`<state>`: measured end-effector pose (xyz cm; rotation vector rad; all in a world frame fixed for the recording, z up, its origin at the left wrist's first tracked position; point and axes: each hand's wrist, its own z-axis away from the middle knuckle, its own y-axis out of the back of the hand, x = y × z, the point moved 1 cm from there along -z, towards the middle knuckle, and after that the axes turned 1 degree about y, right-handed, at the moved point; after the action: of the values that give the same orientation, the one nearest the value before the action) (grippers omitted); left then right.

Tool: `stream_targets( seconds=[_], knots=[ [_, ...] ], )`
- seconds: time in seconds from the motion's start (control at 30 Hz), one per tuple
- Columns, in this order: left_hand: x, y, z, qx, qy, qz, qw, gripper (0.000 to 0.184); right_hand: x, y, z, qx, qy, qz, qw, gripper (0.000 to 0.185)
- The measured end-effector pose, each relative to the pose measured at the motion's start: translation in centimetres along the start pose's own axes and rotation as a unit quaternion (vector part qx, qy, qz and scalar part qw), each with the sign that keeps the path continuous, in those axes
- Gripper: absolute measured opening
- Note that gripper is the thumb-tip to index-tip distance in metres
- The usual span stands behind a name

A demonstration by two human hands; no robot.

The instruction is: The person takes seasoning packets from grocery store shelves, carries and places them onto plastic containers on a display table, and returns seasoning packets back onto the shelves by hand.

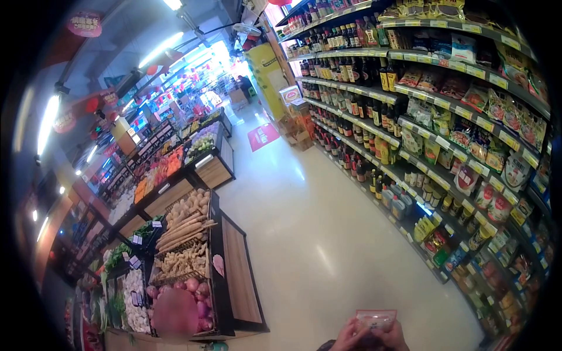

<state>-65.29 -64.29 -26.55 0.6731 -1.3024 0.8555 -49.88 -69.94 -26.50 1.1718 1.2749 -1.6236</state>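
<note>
At the bottom of the head view, a small clear packet (376, 317) with a red edge is held up between both hands. My left hand (349, 336) grips its left side with the fingers bent round it. On the packet's right side my right hand (393, 337) is closed in the same way. The two hands are close together, low over the pale floor. What is inside the packet is too small to make out.
Shelves (374, 92) of bottles and bagged goods line the right side. A produce stand (240, 275) with onions (204, 310), ginger and long roots is at the left. Cardboard boxes (300, 139) and a red floor mat (263, 136) lie further up the aisle (293, 216).
</note>
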Motion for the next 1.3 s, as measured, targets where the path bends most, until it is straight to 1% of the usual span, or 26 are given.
stream_targets(
  seconds=[0.07,0.13,0.17,0.23,0.27,0.33,0.37,0.4,0.43,0.47,0.5,0.57,0.6,0.63,0.67,0.7,0.77,0.83,0.87,0.97,1.1,1.17,1.2,1.23,1.27,1.3],
  knots=[
    [0.9,1.0,-0.9,-0.013,-0.002,-0.024,1.000,0.018,0.6,-0.1,-0.9,0.002,0.009,0.023,1.000,0.030],
    [1.9,1.9,-1.4,-0.006,0.079,0.091,0.993,0.030,1.6,-0.3,-1.2,-0.047,-0.080,0.126,0.988,0.031],
    [1.9,2.2,-1.5,-0.007,0.082,0.092,0.992,0.030,1.8,-0.6,-1.2,-0.045,-0.084,0.126,0.987,0.031],
    [1.8,3.4,-2.5,-0.049,0.064,0.054,0.995,0.022,0.9,-1.9,-2.0,0.031,-0.013,0.087,0.996,0.031],
    [2.5,3.9,-2.9,-0.052,0.061,0.053,0.995,0.022,0.5,-2.2,-2.4,0.033,-0.009,0.087,0.996,0.031],
    [3.7,4.6,-3.0,-0.071,0.144,0.021,0.987,0.027,-0.5,-2.5,-2.7,0.068,0.069,0.262,0.960,0.031],
    [3.5,4.7,-3.5,-0.075,0.145,0.021,0.986,0.027,0.4,-2.2,-3.0,0.042,0.027,0.275,0.960,0.035],
    [3.2,4.7,-3.8,-0.061,0.142,0.050,0.987,0.027,1.0,-1.7,-3.3,0.044,0.024,0.275,0.960,0.035],
    [2.7,4.8,-4.2,-0.048,0.137,0.078,0.986,0.027,1.6,-1.3,-3.8,0.007,0.023,0.274,0.961,0.032],
    [1.8,5.1,-4.7,-0.048,0.139,0.078,0.986,0.027,2.3,-1.2,-4.3,-0.031,0.023,0.273,0.961,0.029],
    [0.7,5.5,-5.5,-0.060,0.128,0.071,0.987,0.026,3.6,-1.1,-4.8,-0.032,0.022,0.274,0.961,0.029],
    [1.5,5.5,-6.9,-0.070,0.115,0.066,0.989,0.025,4.7,-1.2,-6.3,0.025,0.050,0.128,0.990,0.020],
    [2.0,5.1,-7.3,-0.038,0.129,0.091,0.987,0.024,5.0,-0.9,-6.7,0.023,0.051,0.130,0.990,0.020],
    [2.8,4.8,-7.8,-0.006,0.144,0.115,0.983,0.023,3.5,-1.5,-7.2,0.055,0.013,0.064,0.996,0.015],
    [3.3,4.6,-8.0,-0.005,0.146,0.116,0.982,0.023,2.3,-1.8,-7.4,0.088,-0.029,-0.003,0.996,0.010],
    [3.8,4.5,-8.7,-0.004,0.151,0.112,0.982,0.023,1.3,-1.6,-7.9,0.087,-0.028,-0.003,0.996,0.010],
    [3.7,4.4,-10.1,-0.001,0.153,0.109,0.982,0.023,-0.3,-1.0,-9.2,0.078,-0.004,0.071,0.994,0.012],
    [2.6,4.3,-11.2,0.003,0.084,0.101,0.991,0.022,-0.8,-0.4,-10.5,0.070,0.015,0.079,0.994,0.015],
    [2.4,4.3,-11.7,0.006,0.084,0.102,0.991,0.022,-1.0,-0.2,-11.1,0.064,0.035,0.085,0.994,0.018],
    [2.6,4.1,-13.6,0.008,0.084,0.115,0.990,0.022,-1.2,0.8,-12.9,0.060,0.038,0.099,0.993,0.020],
    [3.6,3.5,-16.3,0.001,0.075,0.093,0.993,0.023,-2.0,2.3,-15.1,0.060,0.025,0.106,0.992,0.020],
    [4.6,2.7,-17.1,-0.008,0.080,0.089,0.993,0.024,0.2,4.1,-16.1,0.073,0.065,0.171,0.980,0.017],
    [5.5,2.3,-17.6,0.011,0.103,0.103,0.989,0.024,0.4,4.8,-16.4,0.081,0.061,0.172,0.980,0.017],
    [6.1,1.9,-17.9,0.030,0.124,0.116,0.985,0.025,0.6,5.4,-16.8,0.067,0.056,0.155,0.984,0.013],
    [4.9,2.1,-18.5,0.024,0.128,0.116,0.985,0.025,0.4,5.9,-17.1,0.051,0.053,0.138,0.988,0.010],
    [2.5,2.7,-19.3,-0.026,0.137,0.087,0.986,0.028,-1.7,5.5,-17.3,0.053,0.002,0.061,0.997,0.037]
  ],
)
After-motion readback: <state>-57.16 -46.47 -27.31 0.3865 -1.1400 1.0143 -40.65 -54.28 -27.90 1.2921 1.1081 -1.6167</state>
